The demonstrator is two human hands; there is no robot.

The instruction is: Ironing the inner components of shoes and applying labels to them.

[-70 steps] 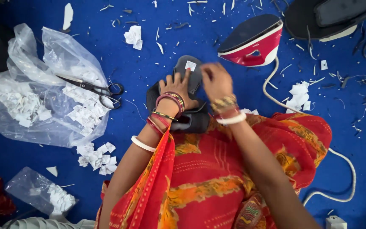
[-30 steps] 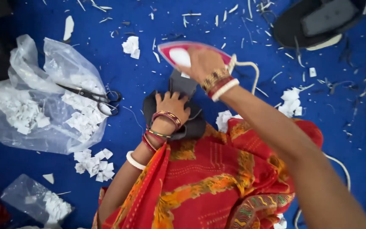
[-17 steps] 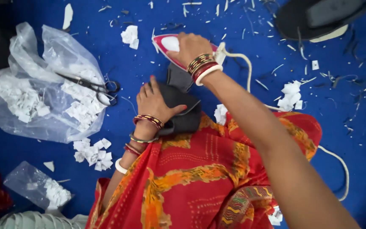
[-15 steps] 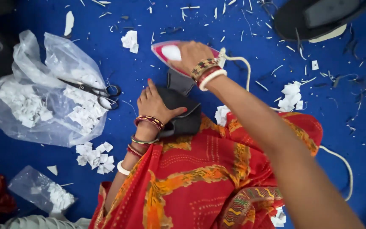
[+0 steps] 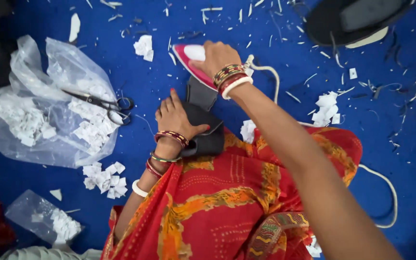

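The right hand (image 5: 216,57) is closed around the handle of a pink and white iron (image 5: 193,61), whose sole rests on the far end of a black fabric piece (image 5: 203,115). The left hand (image 5: 176,118) lies flat, fingers spread, pressing the near part of that fabric down just below the iron, on the blue cloth surface (image 5: 275,29). A white cord (image 5: 381,183) runs from beside the right wrist and curves off to the right. Left of the left hand lie scissors (image 5: 104,102) on a clear plastic bag (image 5: 44,110) holding white paper bits. Loose white scraps (image 5: 103,175) sit below-left of the left wrist; more scraps (image 5: 326,108) lie right of the right forearm. Red patterned cloth (image 5: 227,202) covers the lap under both arms.
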